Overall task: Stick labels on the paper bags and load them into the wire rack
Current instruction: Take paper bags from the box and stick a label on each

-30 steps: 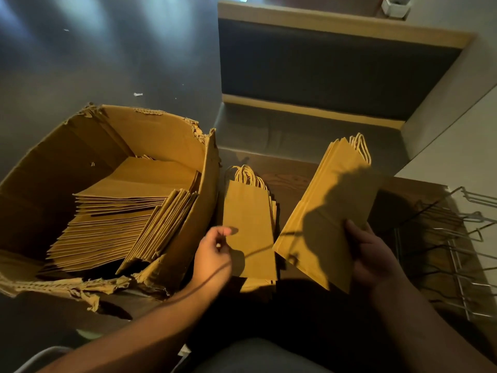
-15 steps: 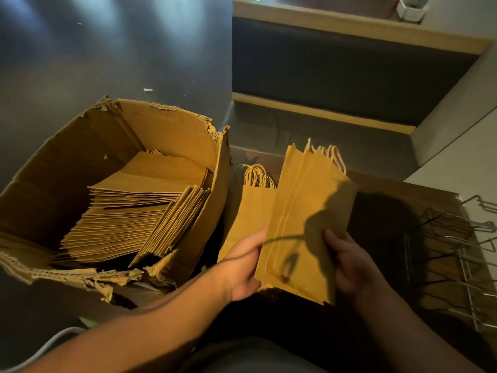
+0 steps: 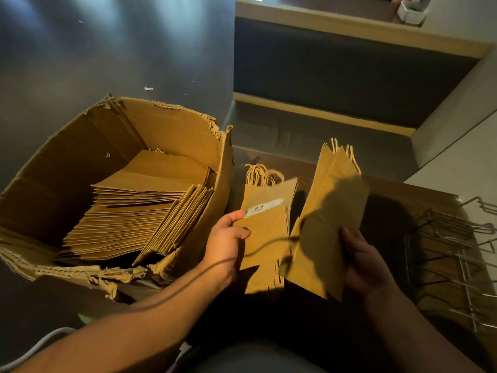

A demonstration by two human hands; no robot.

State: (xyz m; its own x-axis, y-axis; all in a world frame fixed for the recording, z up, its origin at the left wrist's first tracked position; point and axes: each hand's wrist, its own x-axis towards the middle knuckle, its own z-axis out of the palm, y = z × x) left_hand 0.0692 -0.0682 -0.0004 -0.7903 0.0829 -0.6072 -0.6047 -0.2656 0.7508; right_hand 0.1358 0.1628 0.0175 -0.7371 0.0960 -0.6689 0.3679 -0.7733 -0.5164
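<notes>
my left hand (image 3: 226,243) pinches a flat kraft labelled bag (image 3: 265,224). my right hand (image 3: 363,262) grips a bag bundle (image 3: 328,224) just beside it. wire rack (image 3: 457,254) at right.

Place: a café or shop seating area, dimly lit
Seating: a padded booth bench (image 3: 349,74) with wooden trim
Stock: a torn cardboard box (image 3: 172,130) full of flat paper bags (image 3: 134,211)
Fittings: a wire rack (image 3: 457,251) on the wooden surface (image 3: 390,200)
Floor: dark and glossy (image 3: 80,49)
</notes>
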